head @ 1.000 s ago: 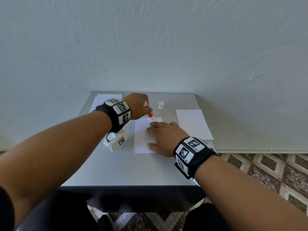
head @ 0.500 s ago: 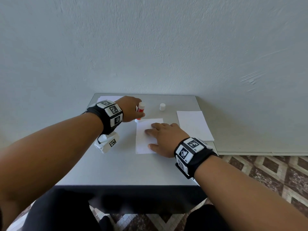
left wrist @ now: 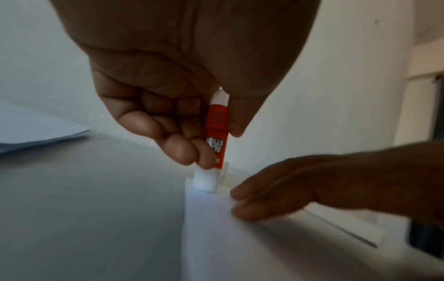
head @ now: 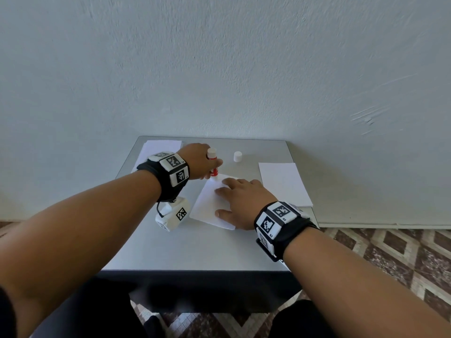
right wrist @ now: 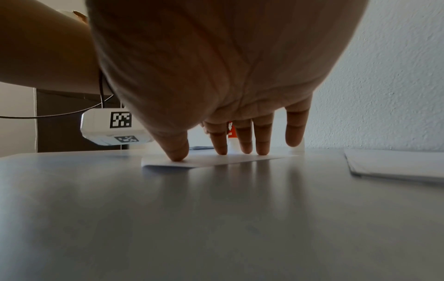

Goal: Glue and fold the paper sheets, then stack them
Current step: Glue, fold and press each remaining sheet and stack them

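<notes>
While the right hand (head: pixel 244 201) presses flat on the sheet (head: pixel 207 206) at mid-surface, fingers (right wrist: pixel 242 140) straight & spread, the left hand (head: pixel 200 162) has brought the glue stick (left wrist: pixel 216 133) back down: tip now touches the sheet's far corner, vs. lifted clear of it half a sec ago. The sheet has also turned, now lying at an angle to the surface edges. Left fingers (left wrist: pixel 182 150) & thumb are curled round the stick, held near upright. Cap (head: pixel 237 156) stands apart toward the far edge. Paper stack (head: pixel 283 184) lies along the right edge, more paper (head: pixel 158 146) at the far left corner. Likely meaning: gluing is restarting along the far edge; fold & stacking not yet begun for this sheet.
</notes>
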